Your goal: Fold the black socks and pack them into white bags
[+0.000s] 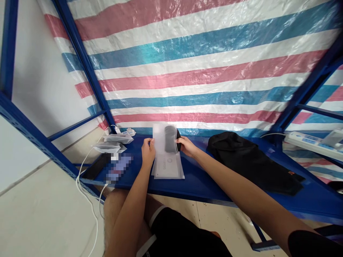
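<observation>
My left hand point(148, 150) pinches the left edge of a frosted clear plastic bag point(160, 139) that stands upright above the blue shelf point(203, 180). My right hand point(187, 146) grips a rolled black fabric item point(170, 139) at the bag's right opening; most of the item shows inside the bag. Flat on the shelf under my hands lies a stack of more frosted bags point(168, 167) with grey print.
A pile of black cloth point(249, 160) lies to the right on the shelf. At the left are small white packets point(114, 142), a black phone point(96, 167) and a white cable point(85, 185). A white power strip point(313, 142) sits far right. Striped tarp point(203, 64) hangs behind.
</observation>
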The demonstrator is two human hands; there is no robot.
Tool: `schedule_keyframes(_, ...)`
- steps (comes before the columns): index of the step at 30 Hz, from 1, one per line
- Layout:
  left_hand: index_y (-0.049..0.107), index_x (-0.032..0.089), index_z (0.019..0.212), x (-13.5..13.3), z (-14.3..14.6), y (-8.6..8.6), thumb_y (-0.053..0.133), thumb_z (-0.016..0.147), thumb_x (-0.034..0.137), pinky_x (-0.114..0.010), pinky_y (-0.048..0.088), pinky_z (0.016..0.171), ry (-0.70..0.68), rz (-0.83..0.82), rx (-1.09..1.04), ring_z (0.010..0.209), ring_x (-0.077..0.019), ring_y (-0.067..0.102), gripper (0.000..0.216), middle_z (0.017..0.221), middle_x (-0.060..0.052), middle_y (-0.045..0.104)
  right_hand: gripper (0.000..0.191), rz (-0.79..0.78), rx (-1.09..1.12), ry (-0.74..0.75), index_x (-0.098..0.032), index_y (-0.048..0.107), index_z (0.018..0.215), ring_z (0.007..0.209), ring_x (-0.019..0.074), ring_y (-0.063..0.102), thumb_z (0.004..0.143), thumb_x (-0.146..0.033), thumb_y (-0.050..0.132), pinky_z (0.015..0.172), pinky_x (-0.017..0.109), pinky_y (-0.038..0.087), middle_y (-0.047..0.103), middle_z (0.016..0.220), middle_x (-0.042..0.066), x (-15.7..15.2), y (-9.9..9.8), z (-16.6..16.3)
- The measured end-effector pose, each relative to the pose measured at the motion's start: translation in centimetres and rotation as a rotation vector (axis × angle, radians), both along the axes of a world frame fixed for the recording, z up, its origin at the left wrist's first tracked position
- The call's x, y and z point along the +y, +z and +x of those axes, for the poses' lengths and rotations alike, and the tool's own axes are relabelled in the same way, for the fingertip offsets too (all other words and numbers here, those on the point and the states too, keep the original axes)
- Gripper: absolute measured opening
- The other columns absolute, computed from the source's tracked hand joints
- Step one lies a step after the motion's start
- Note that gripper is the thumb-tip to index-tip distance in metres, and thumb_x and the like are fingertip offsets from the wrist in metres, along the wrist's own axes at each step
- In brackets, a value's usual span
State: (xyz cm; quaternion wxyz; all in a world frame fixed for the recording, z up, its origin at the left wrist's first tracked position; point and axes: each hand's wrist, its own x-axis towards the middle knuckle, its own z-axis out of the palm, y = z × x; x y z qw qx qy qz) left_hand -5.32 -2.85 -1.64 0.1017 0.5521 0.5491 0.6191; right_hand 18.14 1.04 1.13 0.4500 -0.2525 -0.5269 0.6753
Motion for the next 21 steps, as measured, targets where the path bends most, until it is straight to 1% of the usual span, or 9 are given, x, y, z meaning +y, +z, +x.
schedule_keyframes(3, 0.062, 0.022, 0.103, -0.3, -0.1, 0.3, 0.053, 0.106, 0.051, -0.031, 0.049, 0.078, 0.013, 0.011, 0.041, 0.086, -0.0217, 0.067, 0.030, 0.095, -0.005, 0.073, 0.022, -0.057, -0.026, -0.027, -0.021, 0.073, 0.090, 0.075, 0.0235, 0.071, 0.071, -0.031, 0.077, 0.067, 0.033, 0.059, 0.077, 0.083, 0.004, 0.1, 0.7, 0.7)
schedule_keyframes(5, 0.061, 0.022, 0.102, -0.1, -0.8, 0.2, 0.055, 0.105, 0.051, -0.031, 0.049, 0.078, 0.030, 0.026, -0.005, 0.086, -0.0216, 0.068, 0.030, 0.094, -0.005, 0.073, 0.026, -0.100, -0.027, -0.057, -0.021, 0.073, 0.094, 0.076, 0.0264, 0.073, 0.071, -0.033, 0.073, 0.066, 0.036, 0.061, 0.078, 0.083, 0.006, 0.2, 1.6, 1.6)
schedule_keyframes(7, 0.060, 0.022, 0.102, 0.3, -1.9, -0.1, 0.056, 0.104, 0.054, -0.031, 0.050, 0.078, 0.082, 0.048, -0.100, 0.087, -0.0215, 0.068, 0.032, 0.093, -0.005, 0.072, 0.036, -0.108, 0.038, -0.053, -0.021, 0.073, 0.106, 0.082, 0.0300, 0.075, 0.074, -0.036, 0.069, 0.069, 0.041, 0.063, 0.080, 0.093, 0.009, 0.1, 2.7, 2.8)
schedule_keyframes(9, 0.060, 0.021, 0.102, 0.7, -2.8, -0.4, 0.057, 0.103, 0.058, -0.031, 0.051, 0.078, 0.118, 0.062, -0.183, 0.087, -0.0214, 0.068, 0.037, 0.093, -0.005, 0.071, 0.044, -0.082, 0.127, -0.030, -0.021, 0.072, 0.118, 0.092, 0.0328, 0.076, 0.077, -0.038, 0.068, 0.077, 0.046, 0.064, 0.081, 0.108, 0.010, 0.1, 3.6, 3.9)
schedule_keyframes(11, 0.060, 0.021, 0.102, 0.8, -2.9, -0.4, 0.058, 0.102, 0.061, -0.030, 0.051, 0.078, 0.088, 0.068, -0.222, 0.087, -0.0209, 0.067, 0.040, 0.093, -0.005, 0.070, 0.046, -0.079, 0.153, -0.013, -0.022, 0.071, 0.123, 0.101, 0.0338, 0.076, 0.079, -0.037, 0.069, 0.084, 0.048, 0.064, 0.081, 0.114, 0.010, -0.1, 4.0, 4.8)
schedule_keyframes(14, 0.060, 0.021, 0.103, 0.6, -1.6, -0.1, 0.057, 0.102, 0.062, -0.029, 0.050, 0.074, -0.041, 0.074, -0.251, 0.083, -0.0195, 0.065, 0.041, 0.092, -0.004, 0.069, 0.038, -0.142, 0.087, 0.048, -0.021, 0.073, 0.117, 0.105, 0.0322, 0.076, 0.081, -0.036, 0.071, 0.090, 0.046, 0.064, 0.081, 0.111, 0.010, -0.7, 3.4, 4.8)
schedule_keyframes(16, 0.060, 0.022, 0.102, 0.1, -0.4, 0.5, 0.056, 0.103, 0.060, -0.028, 0.049, 0.071, -0.094, 0.075, -0.238, 0.080, -0.0185, 0.064, 0.039, 0.090, -0.003, 0.067, 0.035, -0.194, 0.035, 0.116, -0.022, 0.075, 0.115, 0.104, 0.0306, 0.076, 0.083, -0.034, 0.072, 0.091, 0.044, 0.063, 0.082, 0.112, 0.009, -1.2, 2.7, 4.4)
schedule_keyframes(18, 0.060, 0.022, 0.101, -0.8, 0.3, 1.3, 0.056, 0.104, 0.058, -0.027, 0.047, 0.069, -0.090, 0.068, -0.179, 0.078, -0.0176, 0.062, 0.036, 0.088, -0.002, 0.066, 0.034, -0.237, -0.014, 0.168, -0.022, 0.076, 0.116, 0.102, 0.0292, 0.077, 0.084, -0.032, 0.074, 0.090, 0.043, 0.063, 0.082, 0.112, 0.009, -1.8, 2.2, 3.9)
schedule_keyframes(21, 0.058, 0.023, 0.101, -2.4, 0.3, 2.7, 0.054, 0.106, 0.053, -0.027, 0.042, 0.065, -0.041, 0.013, -0.023, 0.069, -0.0168, 0.060, 0.030, 0.078, 0.001, 0.064, 0.030, -0.275, -0.080, 0.173, -0.020, 0.077, 0.112, 0.094, 0.0253, 0.078, 0.084, -0.030, 0.076, 0.087, 0.039, 0.063, 0.083, 0.104, 0.008, -2.6, 2.4, 4.0)
